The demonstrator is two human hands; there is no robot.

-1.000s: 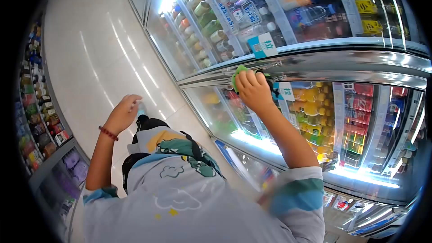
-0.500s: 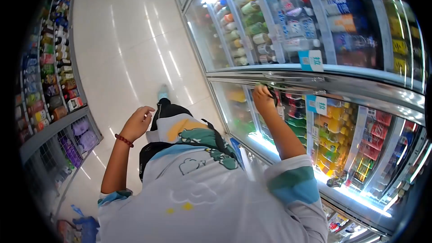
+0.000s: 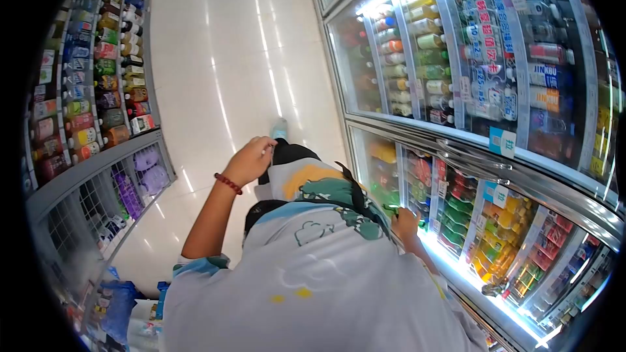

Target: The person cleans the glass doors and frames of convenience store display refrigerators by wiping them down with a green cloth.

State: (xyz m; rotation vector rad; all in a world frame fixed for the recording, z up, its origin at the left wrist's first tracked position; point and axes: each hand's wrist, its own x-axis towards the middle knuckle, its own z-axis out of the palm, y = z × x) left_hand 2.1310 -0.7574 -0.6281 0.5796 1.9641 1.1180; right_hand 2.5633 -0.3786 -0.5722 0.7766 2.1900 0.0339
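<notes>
My left hand point(image 3: 253, 158), with a red bead bracelet point(image 3: 227, 183) on the wrist, hangs in front of my body over the aisle floor. Its fingers are curled in, and nothing shows in them. My right hand point(image 3: 405, 223) is low at my side, near the lower glass doors of the drinks cooler point(image 3: 427, 132). Its fingers are bent round something small, dark and green, too small to name. Past the glass by this hand stand rows of green bottles point(image 3: 454, 220) and orange bottles point(image 3: 505, 221).
A shelf of bottled drinks point(image 3: 107, 72) runs along the left, above a wire-fronted compartment with purple packs point(image 3: 126, 194). Pale tiled floor point(image 3: 189, 39) lies between shelf and cooler. Blue things point(image 3: 117, 309) are at the lower left. A metal handle rail point(image 3: 482, 156) crosses the cooler doors.
My right hand has dropped from beside the cooler's handle rail to low at my side. The view has shifted, so the shelf and cooler sit further right. My left hand stays curled in front.
</notes>
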